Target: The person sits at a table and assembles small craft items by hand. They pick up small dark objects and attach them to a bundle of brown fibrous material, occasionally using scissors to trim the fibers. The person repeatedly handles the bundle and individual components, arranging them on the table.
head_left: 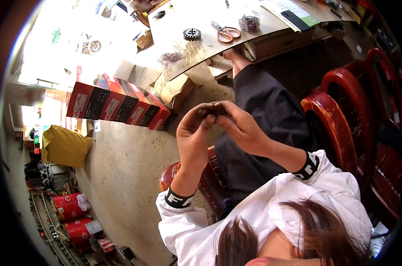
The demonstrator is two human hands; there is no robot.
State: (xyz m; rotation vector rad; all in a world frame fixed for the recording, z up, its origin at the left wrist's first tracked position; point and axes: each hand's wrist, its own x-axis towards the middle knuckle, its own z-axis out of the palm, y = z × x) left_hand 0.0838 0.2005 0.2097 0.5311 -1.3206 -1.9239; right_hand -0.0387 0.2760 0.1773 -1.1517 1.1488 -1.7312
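Both of my hands are raised in front of my lap, fingers curled and fingertips meeting. My left hand [193,136] and my right hand [246,132] close around something small and dark between them, mostly hidden by the fingers, so I cannot make it out. My thumbs press side by side on the near side of it. Beyond the hands, on the white table [174,26], lie a black slotted ring [192,34], scissors [225,33] with orange handles and a bundle of thin dark wire [249,24]. More loose wire pieces [171,58] spread near the table's edge.
Red and black boxes [117,103] stand in a row at left, beside an open cardboard box [174,90]. A yellow sack [66,145] and red drums [70,207] are farther left. Dark red wooden chairs [338,111] stand at right. A phone [295,20] lies on papers.
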